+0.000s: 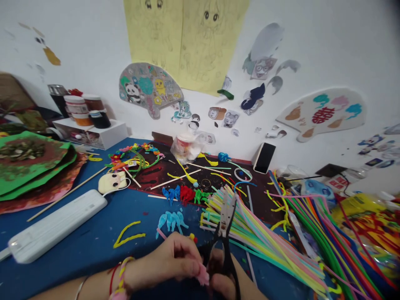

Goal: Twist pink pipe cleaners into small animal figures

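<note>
Near the bottom middle, my left hand (170,262) pinches a small fuzzy pink piece of pipe cleaner (203,276) between thumb and fingers. Close beside it, my right hand (223,285) grips black-handled scissors (224,223), whose worn metal blades point up and away, slightly parted. The pink piece sits by the scissors' handles, apart from the blades. Just beyond my left hand lies a cluster of light-blue twisted pipe cleaners (172,221). Behind that are bent blue (171,194), red (186,194) and green (201,196) pieces. A large pastel pipe cleaner bundle (256,237) spreads to the right.
A bent yellow pipe cleaner (128,235) and a white power strip (59,225) lie on the blue table to the left. Brightly coloured pipe cleaners (337,233) fill the right side. A phone (264,157) leans on the wall; paint jars (83,110) stand on a white box.
</note>
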The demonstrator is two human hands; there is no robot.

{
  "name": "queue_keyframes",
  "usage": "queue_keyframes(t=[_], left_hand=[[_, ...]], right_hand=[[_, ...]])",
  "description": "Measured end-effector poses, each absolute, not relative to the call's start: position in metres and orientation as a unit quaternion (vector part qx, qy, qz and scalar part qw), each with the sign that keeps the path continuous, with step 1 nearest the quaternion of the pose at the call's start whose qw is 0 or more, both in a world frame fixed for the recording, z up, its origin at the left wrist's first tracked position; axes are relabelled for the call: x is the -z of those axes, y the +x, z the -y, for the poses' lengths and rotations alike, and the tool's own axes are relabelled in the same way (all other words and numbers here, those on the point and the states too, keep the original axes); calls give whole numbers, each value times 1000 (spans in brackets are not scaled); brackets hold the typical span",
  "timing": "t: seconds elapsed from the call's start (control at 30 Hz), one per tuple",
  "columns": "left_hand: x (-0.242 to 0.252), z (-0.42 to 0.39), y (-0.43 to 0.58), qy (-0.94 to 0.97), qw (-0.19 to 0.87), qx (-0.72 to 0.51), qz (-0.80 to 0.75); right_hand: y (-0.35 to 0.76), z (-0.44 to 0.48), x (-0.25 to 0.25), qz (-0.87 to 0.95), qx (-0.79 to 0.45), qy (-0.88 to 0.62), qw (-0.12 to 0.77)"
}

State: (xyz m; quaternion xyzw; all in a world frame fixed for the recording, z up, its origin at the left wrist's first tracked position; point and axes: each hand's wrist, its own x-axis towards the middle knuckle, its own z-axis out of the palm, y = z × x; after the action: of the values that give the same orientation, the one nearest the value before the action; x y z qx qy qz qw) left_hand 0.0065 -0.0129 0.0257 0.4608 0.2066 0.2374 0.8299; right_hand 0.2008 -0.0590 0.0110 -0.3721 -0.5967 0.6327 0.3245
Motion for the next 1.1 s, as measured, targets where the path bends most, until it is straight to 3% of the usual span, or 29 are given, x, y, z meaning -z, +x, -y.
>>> queue_keyframes(t=[0.1,0.3,0.47,0.57,0.67,0.83,0.9,0.97,1.1], left_hand=[[-31,6,6,446,829,-277,-192],[-43,-14,7,385,828,-336,-231],[-49,-18,6,399,822,-323,-246],[-50,-18,4,407,814,-321,-262],[-46,-18,2,421,804,-320,-272],[-29,-18,2,485,758,-302,-315],[-20,-19,3,520,726,-297,-337],[-10,-19,4,545,703,-297,-347],[2,-21,6,550,698,-315,-332]], right_hand=[[212,57,-24,649,-542,-428,320],[276,30,-69,694,-240,-610,299],[347,-12,-65,589,-39,-784,191],[379,-34,-52,553,-87,-814,157],[390,-51,-49,535,-176,-806,181],[331,-43,-66,572,-116,-771,253],[282,-25,-70,687,-112,-643,319],[233,-5,-65,798,-177,-501,285],[182,16,-37,819,-207,-448,292]])
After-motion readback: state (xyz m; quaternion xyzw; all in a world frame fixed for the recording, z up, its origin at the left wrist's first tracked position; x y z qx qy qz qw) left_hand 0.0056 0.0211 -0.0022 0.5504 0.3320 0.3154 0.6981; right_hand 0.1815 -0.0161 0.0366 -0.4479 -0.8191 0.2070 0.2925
